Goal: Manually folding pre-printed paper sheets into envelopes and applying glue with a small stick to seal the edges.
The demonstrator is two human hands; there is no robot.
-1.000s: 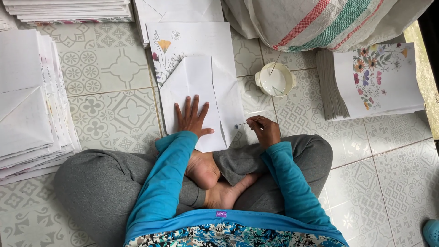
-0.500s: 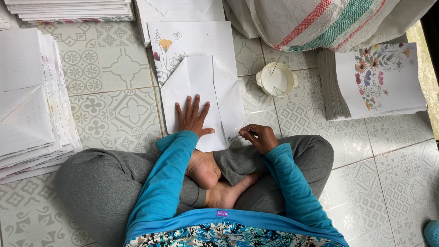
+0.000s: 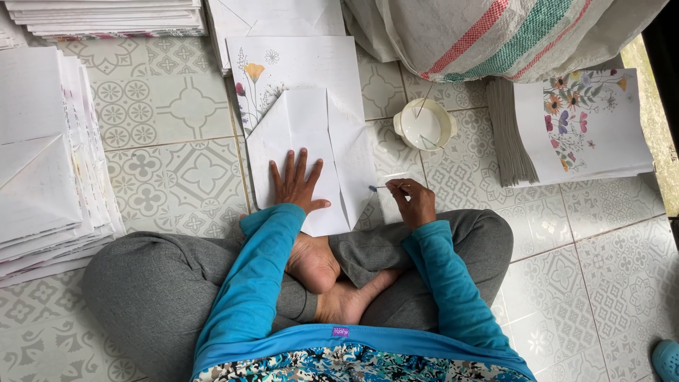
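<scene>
On the tiled floor (image 3: 177,120), directly ahead of the crossed legs, lies a folded white sheet (image 3: 304,141) on top of a flower-printed sheet (image 3: 283,67). Left hand (image 3: 296,184): flat on the folded sheet, fingers spread and straight, gripping nothing; this placement likely pins the folds against shifting. Right hand (image 3: 414,201): fingers pinched closed on a thin stick (image 3: 387,187), tip pointing at the sheet's right flap edge. A white bowl (image 3: 424,126) with a second stick sits just beyond, within reach of the right hand, probably holding paste. Printed stack (image 3: 573,127) at right; finished stacks (image 3: 49,163) at left.
</scene>
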